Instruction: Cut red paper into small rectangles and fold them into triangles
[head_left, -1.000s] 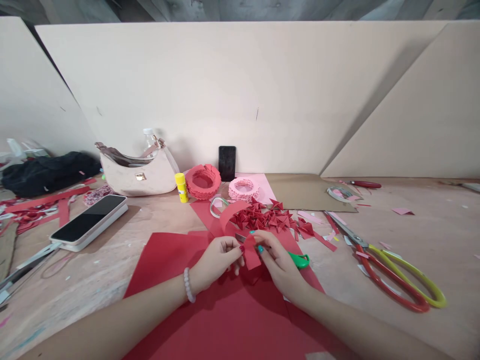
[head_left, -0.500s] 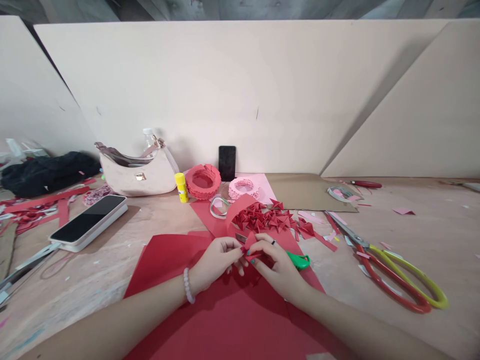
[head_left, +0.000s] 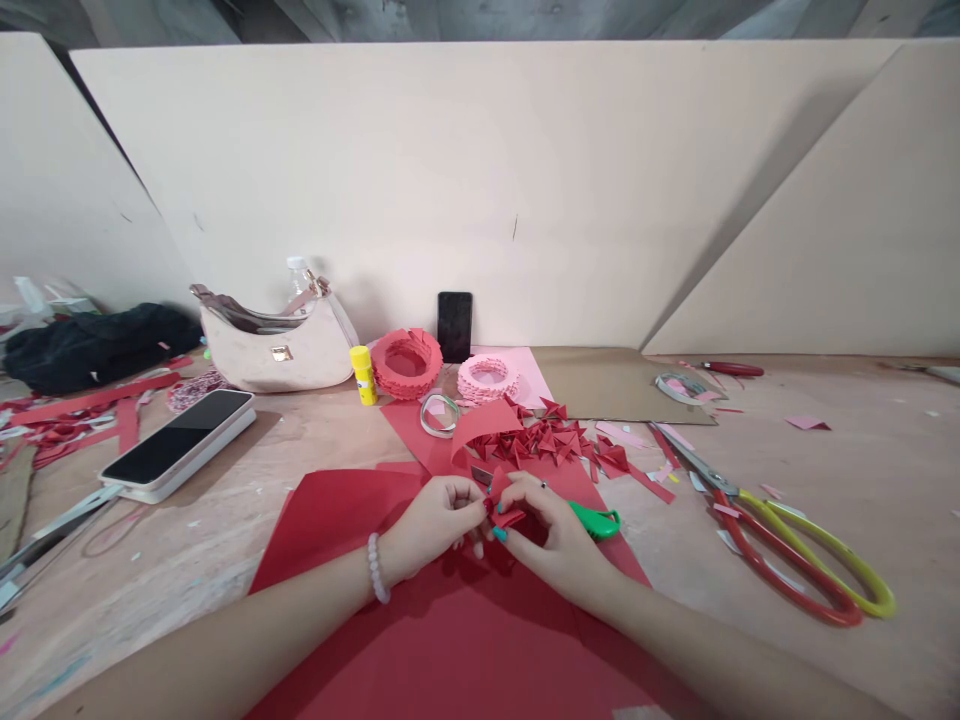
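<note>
Between my hands is a small folded red paper strip (head_left: 508,518), its loose end curling up behind the fingers. My left hand (head_left: 442,520), with a beaded bracelet at the wrist, pinches the strip between thumb and forefinger. From the other side my right hand (head_left: 551,535) grips the same paper with its fingertips. Both hands are above large red sheets (head_left: 480,640). A green-handled tool (head_left: 598,521) lies partly hidden behind my right hand. Just beyond is a pile of folded red pieces (head_left: 551,438).
Red-and-yellow scissors (head_left: 795,545) lie at the right. A red ring (head_left: 406,364), a pink ring (head_left: 488,378), a glue stick (head_left: 364,375) and an upright phone (head_left: 454,327) stand behind. At the left are a white bag (head_left: 281,350) and another phone (head_left: 178,445).
The loose curl of the red strip has dropped and swung a little right. The fingers of my right hand have shifted slightly on the paper, with the thumb lower.
</note>
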